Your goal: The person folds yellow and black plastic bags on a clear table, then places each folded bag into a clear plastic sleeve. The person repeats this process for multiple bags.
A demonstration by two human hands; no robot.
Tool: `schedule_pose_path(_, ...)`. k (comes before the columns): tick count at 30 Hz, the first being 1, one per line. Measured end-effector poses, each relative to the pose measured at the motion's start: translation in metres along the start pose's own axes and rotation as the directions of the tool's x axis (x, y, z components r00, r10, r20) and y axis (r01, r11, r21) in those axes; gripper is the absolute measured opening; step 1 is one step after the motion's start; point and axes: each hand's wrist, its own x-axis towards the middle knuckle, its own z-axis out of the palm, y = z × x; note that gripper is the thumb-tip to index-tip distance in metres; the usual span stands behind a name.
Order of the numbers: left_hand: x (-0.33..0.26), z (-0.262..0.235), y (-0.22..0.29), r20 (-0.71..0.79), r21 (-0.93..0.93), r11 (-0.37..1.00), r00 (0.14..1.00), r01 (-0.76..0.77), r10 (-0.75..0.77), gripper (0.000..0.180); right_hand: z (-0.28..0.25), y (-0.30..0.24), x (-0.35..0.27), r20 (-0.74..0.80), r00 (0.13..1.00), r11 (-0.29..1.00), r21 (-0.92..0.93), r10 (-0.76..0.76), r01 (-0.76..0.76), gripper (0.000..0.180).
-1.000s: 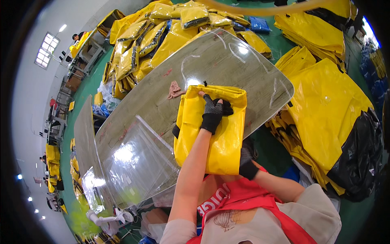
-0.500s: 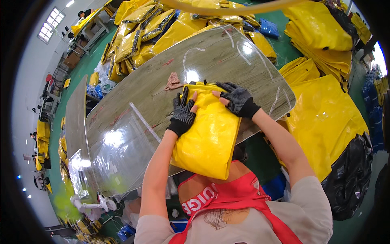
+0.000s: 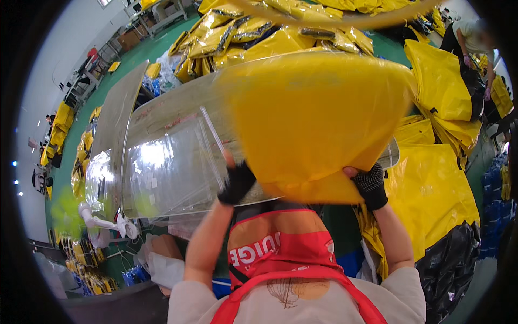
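A right hand [image 3: 371,183] in a black fingertip-baring glove has its grip closed on the near right edge of a glossy yellow plastic sheet [image 3: 318,124], blurred and raised above a wood-grain surface [image 3: 178,105]. The left hand [image 3: 237,182], gloved alike, is at the sheet's near left edge; whether its grip is closed cannot be told. Flat clear plastic bags [image 3: 172,173] lie to the left.

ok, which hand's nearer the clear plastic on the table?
Left. The left hand is just right of the clear plastic; the right hand is farther off, beyond it, at the yellow sheet's lower right.
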Motion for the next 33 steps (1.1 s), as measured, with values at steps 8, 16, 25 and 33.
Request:
schedule_pose_path(8,-0.018,0.023,-0.027,-0.271,0.923,0.269,0.961,0.275,-0.052,0.043,0.009,0.077,-0.036,0.294,0.864,0.743,0.443,0.409,-0.502,0.047)
schedule_pose_path(16,0.228,-0.092,0.044,0.039,0.989,-0.138,0.806,0.053,0.591,0.028,-0.006,0.086,-0.036,0.343,0.765,0.677,0.359,0.545,-0.643,0.045)
schedule_pose_path(25,0.069,-0.113,0.105,-0.381,0.878,-0.076,0.786,0.473,0.487,0.066,-0.013,0.098,-0.053,0.241,0.781,0.62,0.494,0.576,-0.61,0.049)
schedule_pose_path(33,-0.05,-0.093,0.055,0.198,0.946,-0.258,0.98,-0.195,-0.016,0.063,-0.004,0.083,-0.049,0.339,0.776,0.583,0.519,0.532,-0.625,0.057)
